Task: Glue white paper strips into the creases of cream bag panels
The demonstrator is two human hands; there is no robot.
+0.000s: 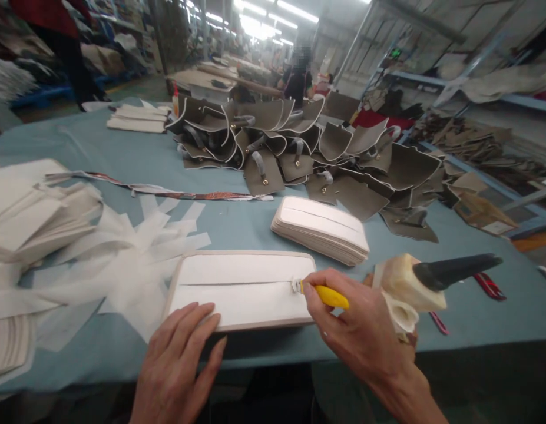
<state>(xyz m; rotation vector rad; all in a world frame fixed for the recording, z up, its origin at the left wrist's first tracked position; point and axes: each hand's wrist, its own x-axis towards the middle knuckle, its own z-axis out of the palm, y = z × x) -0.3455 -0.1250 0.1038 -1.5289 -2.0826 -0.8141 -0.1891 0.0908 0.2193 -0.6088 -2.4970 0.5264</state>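
Observation:
A white rectangular panel with rounded corners, a tan edge and a dark slit along its length lies before me near the table's front edge. Spread over its lower left corner is my left hand, fingers apart and holding nothing. My right hand grips a yellow-handled brush, whose pale tip touches the panel at the slit's right end. Just behind the panel sits a stack of similar white pieces. A glue-stained container with a black handle stands right of my right hand, which partly hides it.
White strips fan out at left, beside stacked pale pieces. Grey-brown bag parts fill the back of the blue table. Red-handled scissors lie at right. A person in red stands at the far left.

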